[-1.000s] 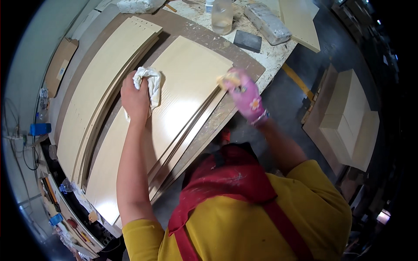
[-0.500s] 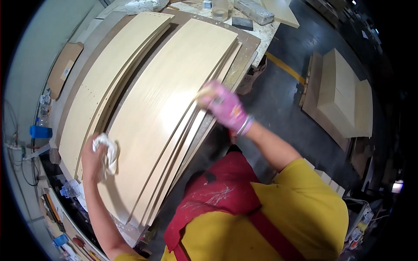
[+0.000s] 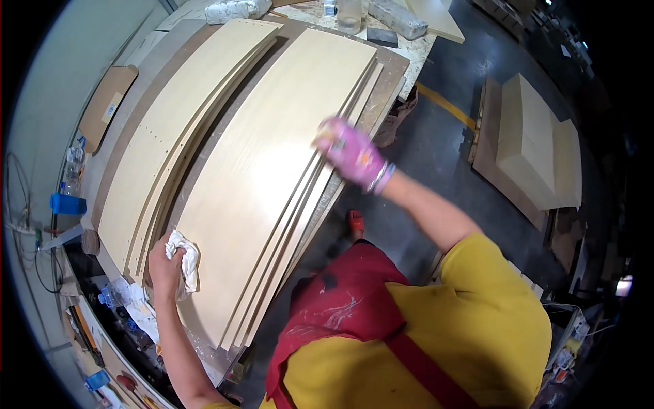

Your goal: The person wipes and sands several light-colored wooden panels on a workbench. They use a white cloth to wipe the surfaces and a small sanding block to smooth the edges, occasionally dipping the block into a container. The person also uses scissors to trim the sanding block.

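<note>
1. so, head view: left hand (image 3: 165, 266), bare, has a bunched white cloth (image 3: 189, 262) gripped at the near end of the top board (image 3: 272, 123).
2. right hand (image 3: 351, 153), pink glove, seems curled round something tan (image 3: 322, 138), too blurred to name, by that board's right edge.
3. board's stack runs along the worktop's (image 3: 394, 68) right edge, second stack (image 3: 177, 88) nearer its left.

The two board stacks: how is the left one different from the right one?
The left stack has small dark dots on top; none show on the right stack. The left stack looks narrower; the right stack, wider. The right stack shines brightly; the left stack looks duller. Both are pale and lie on a brown sheet.
</note>
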A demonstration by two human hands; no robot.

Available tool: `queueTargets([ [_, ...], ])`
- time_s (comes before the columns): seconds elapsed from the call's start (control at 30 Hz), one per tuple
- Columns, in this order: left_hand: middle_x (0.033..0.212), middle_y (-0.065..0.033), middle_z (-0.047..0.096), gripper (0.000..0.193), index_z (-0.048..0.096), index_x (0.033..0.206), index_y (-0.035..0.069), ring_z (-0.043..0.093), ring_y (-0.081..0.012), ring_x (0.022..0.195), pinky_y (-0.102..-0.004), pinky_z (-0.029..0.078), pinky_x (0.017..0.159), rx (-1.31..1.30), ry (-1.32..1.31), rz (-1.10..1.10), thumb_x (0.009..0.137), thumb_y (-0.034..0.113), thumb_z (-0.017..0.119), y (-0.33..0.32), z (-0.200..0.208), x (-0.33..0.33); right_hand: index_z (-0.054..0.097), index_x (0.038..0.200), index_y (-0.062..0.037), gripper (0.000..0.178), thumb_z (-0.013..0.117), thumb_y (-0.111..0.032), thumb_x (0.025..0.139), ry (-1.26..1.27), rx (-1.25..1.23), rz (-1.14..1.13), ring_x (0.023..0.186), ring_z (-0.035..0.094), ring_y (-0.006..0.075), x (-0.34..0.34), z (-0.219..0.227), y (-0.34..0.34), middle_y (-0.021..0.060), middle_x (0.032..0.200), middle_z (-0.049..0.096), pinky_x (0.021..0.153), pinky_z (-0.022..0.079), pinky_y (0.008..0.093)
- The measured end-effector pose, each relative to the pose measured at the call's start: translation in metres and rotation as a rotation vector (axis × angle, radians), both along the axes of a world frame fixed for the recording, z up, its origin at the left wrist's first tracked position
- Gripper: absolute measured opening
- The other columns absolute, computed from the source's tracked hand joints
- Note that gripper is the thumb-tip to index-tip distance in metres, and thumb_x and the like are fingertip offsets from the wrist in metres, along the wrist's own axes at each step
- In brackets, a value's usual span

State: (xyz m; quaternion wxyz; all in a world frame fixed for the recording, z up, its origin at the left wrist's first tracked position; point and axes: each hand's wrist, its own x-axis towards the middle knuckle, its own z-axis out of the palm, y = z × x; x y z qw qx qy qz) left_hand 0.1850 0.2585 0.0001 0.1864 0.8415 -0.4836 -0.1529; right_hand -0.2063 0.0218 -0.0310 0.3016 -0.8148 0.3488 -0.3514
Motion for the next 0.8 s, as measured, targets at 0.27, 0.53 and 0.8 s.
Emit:
queueTargets([
  [0.27, 0.11, -0.0168, 0.061, 0.048, 0.058, 0.119, 0.006, 0.057, -0.0343, 0.102, -0.0386, 0.045, 0.088, 0.042, -0.174, -0.086, 0.074, 0.017, 0.071, 0.01, 0.021, 0.001, 0.06, 0.098, -0.0155, 0.02, 0.059, -0.011, 0.079, 0.11, -0.374, 0.318, 0.089, 0.062, 0.0304, 0.053, -0.006, 0.098, 0.0118, 0.104, 0.057, 0.072, 0.054, 0.0386],
  [0.53, 0.107, -0.0185, 0.064, 0.051, 0.057, 0.119, 0.003, 0.06, -0.0325, 0.102, -0.036, 0.046, 0.087, 0.168, -0.04, -0.049, 0.071, 0.013, 0.071, 0.084, 0.02, 0.052, 0.053, 0.106, -0.0025, 0.03, 0.058, -0.025, 0.087, -0.11, 0.077, -0.193, 0.079, 0.063, 0.0327, 0.031, -0.008, 0.05, 0.0186, 0.084, 0.061, 0.07, 0.05, 0.0368],
  [0.8, 0.105, -0.0199, 0.063, 0.047, 0.059, 0.114, 0.004, 0.058, -0.0369, 0.1, -0.0399, 0.045, 0.087, 0.149, -0.072, -0.084, 0.074, 0.026, 0.071, 0.084, 0.021, 0.047, 0.05, 0.109, -0.0014, 0.031, 0.061, -0.014, 0.083, 0.041, 0.051, 0.39, 0.079, 0.063, 0.0305, 0.108, -0.001, 0.209, 0.0153, 0.104, 0.054, 0.065, 0.052, 0.0372],
])
